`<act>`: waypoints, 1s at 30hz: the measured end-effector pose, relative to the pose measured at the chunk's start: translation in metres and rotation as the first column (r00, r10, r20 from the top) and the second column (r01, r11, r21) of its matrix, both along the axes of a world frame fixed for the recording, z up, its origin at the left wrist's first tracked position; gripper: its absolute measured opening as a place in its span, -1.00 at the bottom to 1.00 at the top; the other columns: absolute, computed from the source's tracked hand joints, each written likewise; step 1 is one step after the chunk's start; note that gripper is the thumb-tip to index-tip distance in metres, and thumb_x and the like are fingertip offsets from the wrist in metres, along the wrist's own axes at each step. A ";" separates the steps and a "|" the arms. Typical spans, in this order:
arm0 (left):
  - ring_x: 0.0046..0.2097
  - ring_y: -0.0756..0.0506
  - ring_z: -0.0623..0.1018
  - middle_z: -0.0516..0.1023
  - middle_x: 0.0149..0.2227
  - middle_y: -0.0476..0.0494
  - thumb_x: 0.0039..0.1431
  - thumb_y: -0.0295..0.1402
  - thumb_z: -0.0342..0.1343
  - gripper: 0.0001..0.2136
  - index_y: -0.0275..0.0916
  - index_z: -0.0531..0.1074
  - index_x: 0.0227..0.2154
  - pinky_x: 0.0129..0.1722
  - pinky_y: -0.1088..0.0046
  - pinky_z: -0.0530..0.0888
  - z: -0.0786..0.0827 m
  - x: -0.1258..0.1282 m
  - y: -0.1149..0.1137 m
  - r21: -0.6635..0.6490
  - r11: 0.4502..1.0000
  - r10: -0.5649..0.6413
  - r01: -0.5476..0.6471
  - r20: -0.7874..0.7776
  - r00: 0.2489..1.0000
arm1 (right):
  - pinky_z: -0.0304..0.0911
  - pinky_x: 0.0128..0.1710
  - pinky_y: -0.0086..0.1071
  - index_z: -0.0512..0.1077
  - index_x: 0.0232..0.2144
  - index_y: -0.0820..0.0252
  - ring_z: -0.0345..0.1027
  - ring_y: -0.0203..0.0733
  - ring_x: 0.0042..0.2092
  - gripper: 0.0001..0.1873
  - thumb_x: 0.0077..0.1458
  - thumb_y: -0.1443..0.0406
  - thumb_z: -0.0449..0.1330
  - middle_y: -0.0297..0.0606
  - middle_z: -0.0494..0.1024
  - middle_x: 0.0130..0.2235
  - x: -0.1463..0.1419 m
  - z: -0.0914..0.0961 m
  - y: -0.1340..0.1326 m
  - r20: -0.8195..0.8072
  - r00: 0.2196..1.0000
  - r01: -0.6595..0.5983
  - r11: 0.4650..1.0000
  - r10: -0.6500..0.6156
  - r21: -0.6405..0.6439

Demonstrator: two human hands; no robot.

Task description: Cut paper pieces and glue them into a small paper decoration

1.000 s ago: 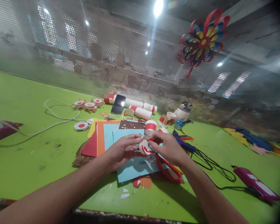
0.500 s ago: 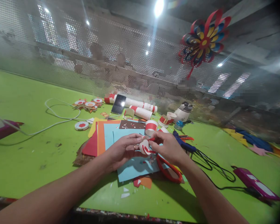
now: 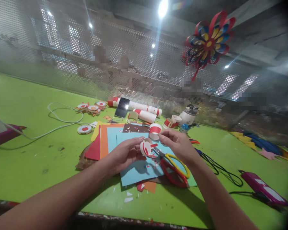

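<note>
1. Plainly, the left hand (image 3: 124, 154) is clenched lightly on a small white cup piece (image 3: 145, 148) with red marks; the thumb is below and the fingertips lie over its rim; it is held just above the blue sheet (image 3: 136, 171), near the middle of the green worktop (image 3: 38, 159).
2. A short red strip (image 3: 154, 145) juts from the cup piece toward the right; its long axis runs roughly left to right, with the free end tilted slightly up; that end points at the right hand (image 3: 180, 144).
3. The right hand hovers just right of the cup piece and a little beyond it, apart from it; thumb and forefinger are pinched together, but I cannot tell whether that grip holds a scrap of paper or nothing.
4. So the cup piece lies to the left of the right grip and slightly nearer the person; the left hand is the nearer one, touching it; the right fingertips are near the strip's free end without touching it.
5. Scissors (image 3: 174, 166) with red and yellow loops lie on the blue sheet under the right wrist, blades pointing toward the cup piece; neither hand touches them.
6. A red-banded cup (image 3: 155, 130) stands just beside the right fingertips, on the far side; coloured sheets (image 3: 103, 143) fan out from under the blue one to the left; a phone (image 3: 122, 107) and a white cable (image 3: 62, 121) lie farther back.
</note>
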State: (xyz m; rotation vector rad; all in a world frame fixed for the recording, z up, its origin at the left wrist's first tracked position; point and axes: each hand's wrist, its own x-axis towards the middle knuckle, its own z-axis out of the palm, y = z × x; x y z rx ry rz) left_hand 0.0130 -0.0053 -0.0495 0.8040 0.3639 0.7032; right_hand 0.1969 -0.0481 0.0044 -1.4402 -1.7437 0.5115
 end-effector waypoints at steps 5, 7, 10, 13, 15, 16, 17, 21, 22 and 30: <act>-0.40 -0.03 0.47 0.51 -0.39 -0.20 0.08 -0.25 0.08 -0.73 -0.39 0.46 -0.28 -0.41 0.46 0.41 -0.002 0.001 0.000 -0.016 1.000 -0.012 0.011 -0.046 0.999 | 0.21 -0.36 -0.40 0.43 -0.38 0.27 0.31 -0.28 -0.37 -0.82 0.07 0.27 0.09 -0.27 0.47 -0.40 -0.007 -0.004 -0.003 0.038 0.991 -0.123 0.988 0.127 -0.093; -0.42 -0.02 0.47 0.51 -0.40 -0.19 0.08 -0.24 0.08 -0.73 -0.38 0.46 -0.31 -0.42 0.46 0.41 -0.002 0.002 -0.001 -0.012 0.999 -0.032 0.031 -0.051 0.998 | 0.19 -0.39 -0.43 0.43 -0.42 0.27 0.29 -0.30 -0.40 -0.82 0.06 0.27 0.09 -0.29 0.45 -0.44 -0.009 -0.007 -0.003 0.085 0.986 -0.136 0.984 0.146 -0.114; -0.45 -0.01 0.47 0.51 -0.40 -0.20 0.09 -0.22 0.06 -0.72 -0.38 0.46 -0.31 -0.45 0.49 0.40 -0.001 0.003 -0.002 -0.014 0.997 -0.081 0.080 -0.069 0.994 | 0.15 -0.46 -0.46 0.43 -0.49 0.26 0.24 -0.33 -0.46 -0.84 0.04 0.30 0.10 -0.33 0.42 -0.50 -0.010 -0.011 -0.002 0.169 0.979 -0.094 0.989 0.113 -0.114; -0.48 0.01 0.46 0.50 -0.41 -0.20 0.11 -0.21 0.04 -0.70 -0.39 0.45 -0.29 -0.50 0.52 0.39 0.000 0.003 -0.001 -0.002 0.995 -0.096 0.097 -0.084 0.992 | 0.11 -0.53 -0.50 0.42 -0.54 0.25 0.20 -0.36 -0.52 -0.83 0.02 0.31 0.09 -0.37 0.39 -0.55 -0.010 -0.012 -0.001 0.235 0.970 -0.040 0.996 0.059 -0.084; -0.47 0.01 0.46 0.49 -0.42 -0.20 0.12 -0.21 0.02 -0.70 -0.39 0.44 -0.29 -0.50 0.52 0.40 0.000 0.002 0.000 0.011 0.995 -0.096 0.097 -0.072 0.993 | 0.07 -0.56 -0.51 0.41 -0.57 0.25 0.16 -0.38 -0.54 -0.82 -0.01 0.32 0.09 -0.39 0.36 -0.59 -0.011 -0.012 -0.002 0.265 0.964 -0.011 0.998 0.026 -0.060; -0.46 -0.01 0.47 0.49 -0.42 -0.20 0.12 -0.22 0.02 -0.71 -0.39 0.44 -0.28 -0.49 0.51 0.41 0.001 0.002 0.000 0.016 0.995 -0.096 0.097 -0.062 0.993 | 0.06 -0.56 -0.51 0.41 -0.59 0.25 0.15 -0.38 -0.55 -0.83 -0.02 0.34 0.10 -0.39 0.35 -0.60 -0.011 -0.011 -0.002 0.274 0.962 0.003 0.999 0.011 -0.048; -0.44 -0.02 0.48 0.49 -0.40 -0.20 0.13 -0.24 0.02 -0.71 -0.38 0.44 -0.26 -0.48 0.49 0.42 0.001 0.002 0.000 0.022 0.995 -0.094 0.096 -0.050 0.994 | 0.05 -0.56 -0.51 0.41 -0.60 0.25 0.15 -0.38 -0.55 -0.83 -0.03 0.35 0.10 -0.40 0.34 -0.61 -0.012 -0.010 -0.003 0.282 0.959 0.015 0.999 -0.004 -0.036; -0.32 -0.09 0.50 0.49 -0.27 -0.28 0.13 -0.28 0.01 -0.70 -0.36 0.41 -0.15 -0.39 0.41 0.46 0.004 0.000 -0.003 0.055 0.993 -0.103 0.104 -0.010 0.995 | 0.02 -0.56 -0.49 0.37 -0.64 0.23 0.14 -0.36 -0.55 -0.83 -0.06 0.36 0.09 -0.39 0.34 -0.62 -0.013 -0.010 -0.005 0.329 0.942 0.065 0.998 -0.065 0.012; -0.30 -0.10 0.50 0.48 -0.24 -0.30 0.13 -0.31 0.01 -0.71 -0.35 0.40 -0.13 -0.37 0.39 0.46 0.004 0.000 -0.004 0.062 0.992 -0.108 0.108 -0.001 0.994 | 0.01 -0.56 -0.49 0.35 -0.65 0.23 0.14 -0.36 -0.55 -0.84 -0.07 0.37 0.09 -0.39 0.34 -0.62 -0.013 -0.010 -0.005 0.340 0.937 0.078 0.997 -0.080 0.020; -0.31 -0.08 0.49 0.43 -0.16 -0.30 0.13 -0.45 -0.01 -0.70 -0.35 0.36 -0.06 -0.31 0.35 0.47 0.003 0.002 -0.004 0.061 0.994 -0.090 0.090 0.003 0.996 | -0.04 -0.57 -0.48 0.29 -0.68 0.21 0.12 -0.35 -0.55 -0.87 -0.16 0.41 0.09 -0.40 0.32 -0.64 -0.012 -0.009 -0.006 0.387 0.912 0.139 0.990 -0.136 0.021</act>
